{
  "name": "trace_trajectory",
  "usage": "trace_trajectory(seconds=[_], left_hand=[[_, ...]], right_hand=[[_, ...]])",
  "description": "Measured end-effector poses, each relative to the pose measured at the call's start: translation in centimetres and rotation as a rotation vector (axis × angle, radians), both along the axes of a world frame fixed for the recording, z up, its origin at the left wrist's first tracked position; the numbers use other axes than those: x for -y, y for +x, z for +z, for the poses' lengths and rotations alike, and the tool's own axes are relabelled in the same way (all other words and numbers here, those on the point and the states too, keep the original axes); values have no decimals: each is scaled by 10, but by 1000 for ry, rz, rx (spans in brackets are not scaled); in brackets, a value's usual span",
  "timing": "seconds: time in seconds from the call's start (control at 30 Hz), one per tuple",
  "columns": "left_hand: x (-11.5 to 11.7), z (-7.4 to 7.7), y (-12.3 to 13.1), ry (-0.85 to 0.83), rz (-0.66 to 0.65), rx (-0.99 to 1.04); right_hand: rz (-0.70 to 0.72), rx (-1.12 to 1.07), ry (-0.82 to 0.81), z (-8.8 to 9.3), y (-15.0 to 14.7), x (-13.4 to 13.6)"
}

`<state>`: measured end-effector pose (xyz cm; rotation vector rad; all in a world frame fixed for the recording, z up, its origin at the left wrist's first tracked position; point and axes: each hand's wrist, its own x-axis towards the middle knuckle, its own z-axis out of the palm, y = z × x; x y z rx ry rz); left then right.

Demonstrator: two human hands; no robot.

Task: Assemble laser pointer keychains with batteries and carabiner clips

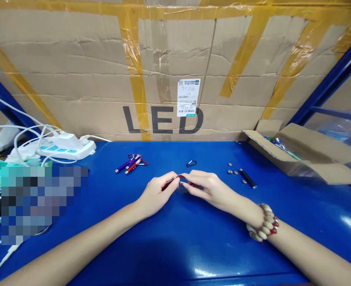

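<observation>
Both hands meet over the middle of the blue table. My left hand [159, 193] is closed around a dark red tube [167, 184], mostly covered by the fingers; it resembles the red penlight lying further back. Between the fingertips, my right hand [209, 187] pinches a red carabiner [180, 176] with a silvery gate, right against the left fingertips. Whether carabiner and tube are joined cannot be made out. A black carabiner [191, 163] lies just beyond the hands. Behind and left, purple penlights [124, 165] and a red penlight [133, 165] lie in a pile with carabiners attached.
To the right lie a black tube [247, 178] and several button cells [230, 172]. An opened cardboard box [294, 159] holds small items at the back right. A white power strip [83, 149] with cables sits back left. A large taped carton [169, 51] stands behind the table [175, 246].
</observation>
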<state>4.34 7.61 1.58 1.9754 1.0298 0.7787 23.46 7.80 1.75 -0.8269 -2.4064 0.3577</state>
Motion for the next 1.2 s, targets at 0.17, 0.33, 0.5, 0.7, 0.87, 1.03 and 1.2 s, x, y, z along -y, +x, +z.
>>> trace_trajectory(seconds=[0.17,0.33,0.5,0.7,0.87,1.03,1.2], left_hand=[[3,-1,1,42,-8,-78],[6,1,4,38,-75,-13],[5,0,5,64,-84,-21],[5,0,8,13,-83,-22],[4,-1,9,33,3,14],[3,-2,8,82,67,-16],[5,-8,8,209,62,-111]], right_hand=[[-56,-54,111,-2,-2,4],[-131,-190,40,-1,-7,5],[-224,-301,-23,-5,-13,6],[-267,-342,-24,-8,-19,6],[-274,-328,-23,-6,-18,6],[-344,-284,-47,-5,-17,6],[-308,-340,-44,-5,-23,7]])
